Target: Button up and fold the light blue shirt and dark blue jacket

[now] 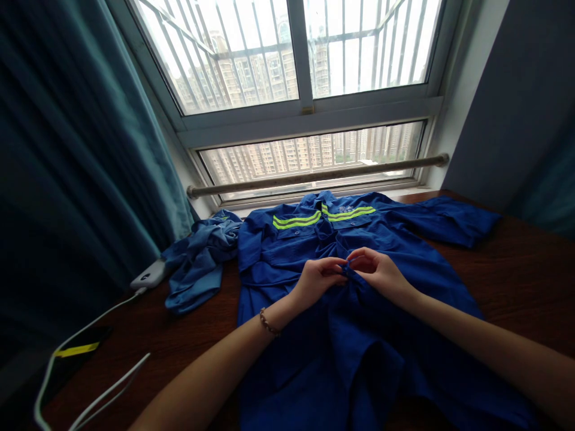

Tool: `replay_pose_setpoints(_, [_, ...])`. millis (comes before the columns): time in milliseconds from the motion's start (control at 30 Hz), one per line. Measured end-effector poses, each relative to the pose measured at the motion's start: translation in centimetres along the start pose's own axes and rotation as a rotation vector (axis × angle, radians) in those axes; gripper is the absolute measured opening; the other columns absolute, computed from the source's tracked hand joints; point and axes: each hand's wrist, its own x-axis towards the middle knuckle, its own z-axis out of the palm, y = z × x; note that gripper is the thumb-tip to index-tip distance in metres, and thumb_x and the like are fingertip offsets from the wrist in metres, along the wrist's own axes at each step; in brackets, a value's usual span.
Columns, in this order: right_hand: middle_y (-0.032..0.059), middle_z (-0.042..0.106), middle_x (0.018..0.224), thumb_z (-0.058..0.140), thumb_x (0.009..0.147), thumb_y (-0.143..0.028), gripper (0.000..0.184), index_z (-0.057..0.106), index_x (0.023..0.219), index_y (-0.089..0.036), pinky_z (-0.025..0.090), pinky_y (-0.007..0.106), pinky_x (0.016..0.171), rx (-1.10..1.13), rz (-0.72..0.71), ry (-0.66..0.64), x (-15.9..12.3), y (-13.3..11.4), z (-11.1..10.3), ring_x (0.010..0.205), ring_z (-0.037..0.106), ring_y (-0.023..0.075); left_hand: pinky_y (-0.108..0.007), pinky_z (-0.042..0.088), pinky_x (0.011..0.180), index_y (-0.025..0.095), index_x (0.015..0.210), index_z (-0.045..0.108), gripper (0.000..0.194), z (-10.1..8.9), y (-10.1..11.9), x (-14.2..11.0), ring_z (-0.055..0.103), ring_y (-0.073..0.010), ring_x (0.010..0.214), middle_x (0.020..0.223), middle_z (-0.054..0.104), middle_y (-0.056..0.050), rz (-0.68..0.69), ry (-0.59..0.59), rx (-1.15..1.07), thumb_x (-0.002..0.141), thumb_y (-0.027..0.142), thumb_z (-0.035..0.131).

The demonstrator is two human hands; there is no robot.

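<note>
A blue work jacket (287, 371) lies spread on its back over a dark wooden counter (184, 347), collar toward twelve o'clock, one sleeve reaching out to two o'clock. Both hands meet at its front edge: the left hand (317, 280) and the right hand (381, 272) each have thumb and fingers clamped on the cloth, fingertips close together, each grip firmly on a small gathered bit. What sits between the fingertips is too small to make out. A braided bracelet (268, 323) circles the left wrist.

From the hands, one chest pocket (296, 232) lies at ten o'clock and another (353, 224) at twelve; each shows a button, and their insides are hidden. Yellow-green reflective stripes (296, 222) run across the chest, and just above the stripe at twelve sits small pale lettering (345, 209), too small to read.

At nine o'clock a crumpled lighter-blue garment (197, 266) lies just beside the jacket. Beyond it is a white device (149, 273) bearing a dark mark, with a white cable (92, 325) plugged in. The cable crosses a dark flat item (85, 362) with a yellow strip, between eight and nine. At twelve stands a barred window (309, 108); a teal curtain (135, 149) hangs at ten.
</note>
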Motion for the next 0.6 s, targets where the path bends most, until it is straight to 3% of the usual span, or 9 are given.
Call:
replay_pose_setpoints(133, [0.0026, 0.066, 0.076, 0.066, 0.065, -0.030, 0.027, 0.056, 0.089, -0.020, 0.049, 0.029, 0.065, -0.113, -0.052, 0.036, -0.21, 0.04, 0.12, 0.072, 0.063, 0.0191, -0.029, 0.051, 0.068, 0.014, 0.101, 0.062, 0.039, -0.11, -0.28, -0.07, 0.061, -0.0148, 0.064, 0.075, 0.066, -0.004, 0.027, -0.026, 0.116, 0.064, 0.026, 0.068])
replay_pose_setpoints(300, [0.0031, 0.067, 0.076, 0.066, 0.065, -0.031, 0.027, 0.055, 0.087, -0.020, 0.050, 0.030, 0.064, -0.066, -0.006, 0.029, -0.01, 0.30, -0.01, 0.072, 0.063, 0.0196, -0.026, 0.050, 0.066, 0.017, 0.106, 0.060, 0.042, -0.16, 0.13, -0.18, 0.061, -0.0145, 0.064, 0.077, 0.066, -0.003, 0.054, -0.030, 0.219, 0.067, 0.029, 0.066])
replay_pose_setpoints(600, [0.0030, 0.065, 0.077, 0.069, 0.062, -0.032, 0.029, 0.057, 0.083, -0.017, 0.048, 0.030, 0.071, -0.038, 0.036, -0.024, 0.56, 0.70, -0.43, 0.076, 0.062, 0.0181, -0.024, 0.047, 0.065, 0.016, 0.086, 0.064, 0.021, 0.06, 0.13, -0.67, 0.061, -0.0151, 0.068, 0.078, 0.066, -0.005, 0.177, 0.059, 0.508, 0.072, 0.031, 0.061])
